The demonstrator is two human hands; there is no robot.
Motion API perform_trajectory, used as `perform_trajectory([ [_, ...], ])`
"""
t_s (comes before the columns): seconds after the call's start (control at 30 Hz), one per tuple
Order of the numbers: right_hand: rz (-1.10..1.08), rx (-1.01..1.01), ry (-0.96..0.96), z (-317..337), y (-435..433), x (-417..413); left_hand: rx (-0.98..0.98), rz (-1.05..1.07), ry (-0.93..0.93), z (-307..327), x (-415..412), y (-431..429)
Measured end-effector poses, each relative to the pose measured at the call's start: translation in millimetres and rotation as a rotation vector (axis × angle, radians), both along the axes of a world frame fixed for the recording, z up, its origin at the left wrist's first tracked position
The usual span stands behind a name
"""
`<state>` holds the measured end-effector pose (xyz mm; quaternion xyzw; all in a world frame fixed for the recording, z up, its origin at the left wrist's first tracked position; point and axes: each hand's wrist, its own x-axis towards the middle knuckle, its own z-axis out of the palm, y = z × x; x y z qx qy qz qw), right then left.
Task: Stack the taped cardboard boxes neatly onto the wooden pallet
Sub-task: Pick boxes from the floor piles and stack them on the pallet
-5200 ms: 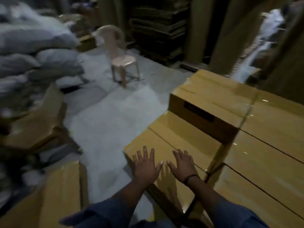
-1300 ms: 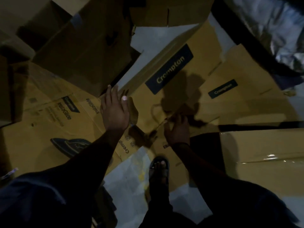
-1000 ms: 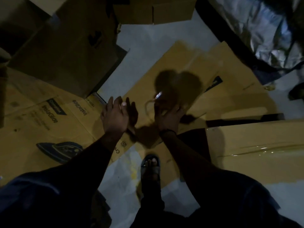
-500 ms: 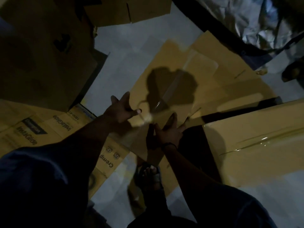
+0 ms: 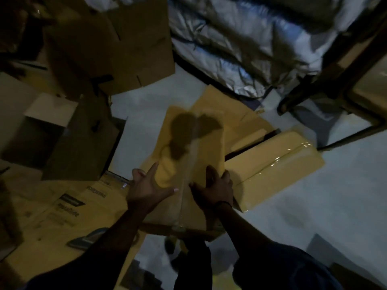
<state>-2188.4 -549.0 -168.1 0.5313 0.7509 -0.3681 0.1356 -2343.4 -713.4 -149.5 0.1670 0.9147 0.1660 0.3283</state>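
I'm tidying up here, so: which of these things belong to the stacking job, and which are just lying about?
Job: taped box held by left hand and right hand; second taped box.
Lying about: flattened printed cardboard, open boxes, silvery sacks.

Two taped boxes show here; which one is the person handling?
The centre box, tape strip running lengthwise: the left hand presses its left side and the right hand grips its right edge. The other taped box lies to its right, untouched.
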Motion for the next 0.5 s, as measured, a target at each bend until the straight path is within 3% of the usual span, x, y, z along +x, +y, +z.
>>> perform_trajectory([
  [0.07,-0.039,0.071,0.032,70,8,31,-0.004,-0.071,0.016,64,24,13],
  [0.27,-0.012,0.121,0.069,154,41,118,-0.076,-0.267,0.091,157,104,50],
  [0.5,-0.239,0.226,0.07,230,50,285,0.135,-0.438,0.092,239,250,101],
])
